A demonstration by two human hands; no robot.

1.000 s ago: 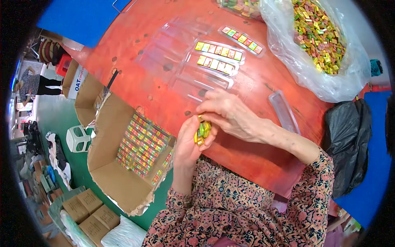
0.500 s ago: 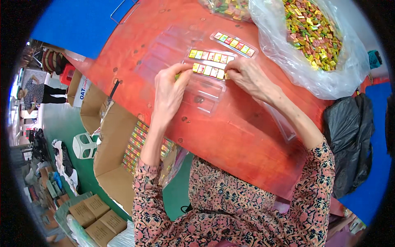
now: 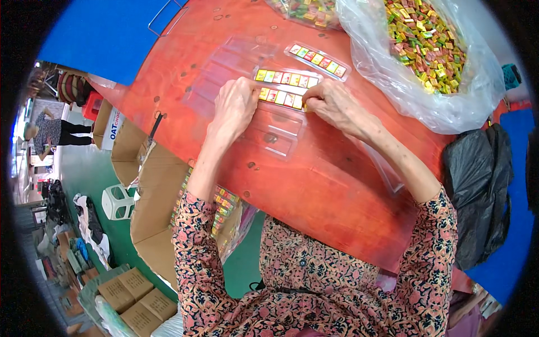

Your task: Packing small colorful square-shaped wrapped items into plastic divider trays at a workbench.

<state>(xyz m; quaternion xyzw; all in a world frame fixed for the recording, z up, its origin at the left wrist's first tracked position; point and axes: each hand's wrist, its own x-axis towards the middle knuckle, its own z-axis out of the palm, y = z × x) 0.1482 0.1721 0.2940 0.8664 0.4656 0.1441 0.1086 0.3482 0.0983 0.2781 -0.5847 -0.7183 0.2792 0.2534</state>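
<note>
A clear plastic tray (image 3: 276,135) with several long slots lies on the table in front of me. Its far slot holds a row of small, colourful wrapped candies (image 3: 287,77). Just nearer is a second candy row (image 3: 281,98), pinched at its two ends between my hands. My left hand (image 3: 236,106) has its fingers closed at the left end, thumb side hidden. At the right end, the curled thumb and fingers of my right hand (image 3: 337,106) press on the last candy. Beyond them a separate filled strip (image 3: 318,59) lies at an angle.
Loose candies (image 3: 426,45) fill a big clear bag (image 3: 365,67) at far right. More clear trays (image 3: 224,73) lie to the left. A cardboard box (image 3: 160,224) with packed candies stands beside the red table (image 3: 314,208). A black bag (image 3: 477,191) hangs at right.
My left hand has turned and rolled over the left end of the near row, hiding its thumb. My right hand has shifted slightly left and stays at the right end.
</note>
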